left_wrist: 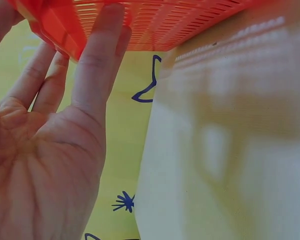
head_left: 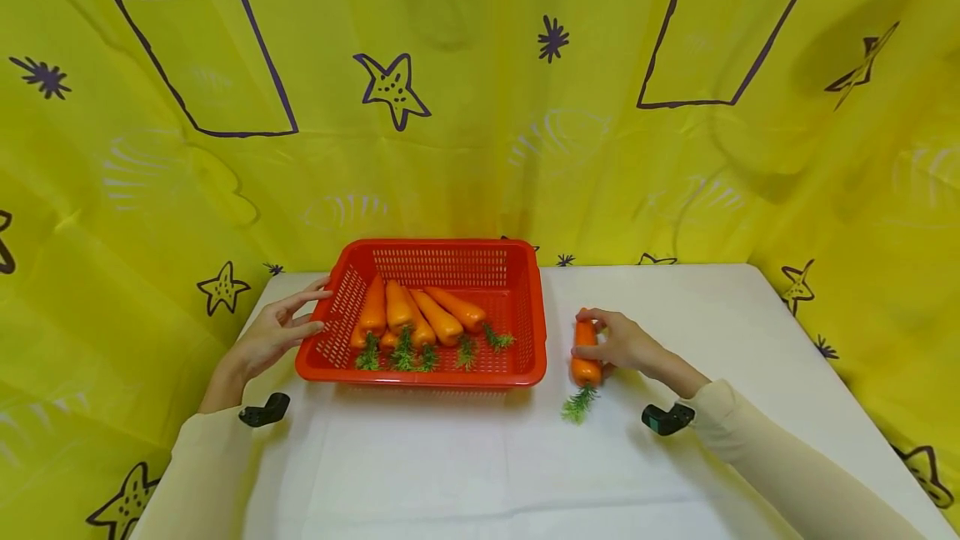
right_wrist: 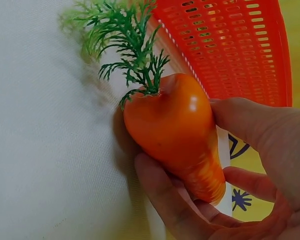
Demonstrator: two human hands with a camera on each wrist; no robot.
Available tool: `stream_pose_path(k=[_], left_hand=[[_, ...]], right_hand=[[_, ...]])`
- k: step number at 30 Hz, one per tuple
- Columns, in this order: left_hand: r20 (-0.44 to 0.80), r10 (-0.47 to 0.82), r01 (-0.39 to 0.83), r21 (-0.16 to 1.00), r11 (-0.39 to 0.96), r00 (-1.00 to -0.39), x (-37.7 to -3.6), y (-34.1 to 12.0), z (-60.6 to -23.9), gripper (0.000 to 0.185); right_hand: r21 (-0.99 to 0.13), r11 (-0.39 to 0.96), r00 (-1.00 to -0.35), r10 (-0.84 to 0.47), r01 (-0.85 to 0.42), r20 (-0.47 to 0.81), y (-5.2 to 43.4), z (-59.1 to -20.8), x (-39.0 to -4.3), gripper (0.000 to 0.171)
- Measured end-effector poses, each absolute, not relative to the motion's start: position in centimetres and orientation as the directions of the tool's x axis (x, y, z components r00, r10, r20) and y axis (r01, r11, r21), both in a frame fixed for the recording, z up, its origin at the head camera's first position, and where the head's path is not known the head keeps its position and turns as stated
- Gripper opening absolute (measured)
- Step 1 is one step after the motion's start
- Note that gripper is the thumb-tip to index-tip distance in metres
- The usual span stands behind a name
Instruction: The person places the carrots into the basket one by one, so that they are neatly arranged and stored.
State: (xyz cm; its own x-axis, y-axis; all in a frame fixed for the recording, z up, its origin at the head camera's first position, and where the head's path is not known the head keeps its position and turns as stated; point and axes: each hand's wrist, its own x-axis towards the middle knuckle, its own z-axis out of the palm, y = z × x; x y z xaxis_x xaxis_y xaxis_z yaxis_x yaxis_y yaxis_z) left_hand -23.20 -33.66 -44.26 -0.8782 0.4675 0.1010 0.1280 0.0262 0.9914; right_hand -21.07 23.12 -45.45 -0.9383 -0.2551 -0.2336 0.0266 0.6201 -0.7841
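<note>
The right hand (head_left: 626, 346) curls its fingers around a glossy orange plastic carrot with a green leafy top (head_left: 586, 361), lying on the white cloth-covered table (head_left: 450, 465) just right of the red slotted plastic basket (head_left: 532, 307). This one remains outside. Five like carrots (head_left: 416, 319) lie inside the basket — that part appears done. The left hand (head_left: 273, 336), fingers straight, touches the basket's left wall.

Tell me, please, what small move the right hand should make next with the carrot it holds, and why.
Probably lift the carrot toward the red basket: the right hand grips it on the table, five carrots lie inside, and the left hand touches the rim.
</note>
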Motion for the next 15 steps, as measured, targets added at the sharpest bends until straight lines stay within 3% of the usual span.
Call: stream_pose_path(k=[6, 15], left_hand=[[0.104, 0.474, 0.132, 0.991, 0.026, -0.874, -23.0, -33.5, -44.0, 0.05], [0.097, 0.471, 0.137, 0.989, 0.05, -0.877, -23.0, -33.5, -43.9, 0.049]], right_hand=[[-0.784, 0.621, -0.931, -0.283, 0.003, -0.228, 23.6, -45.0, -21.2, 0.07], [-0.861, 0.508, -0.891, -0.404, -0.032, -0.206, 24.9, -41.6, -21.6, 0.075]])
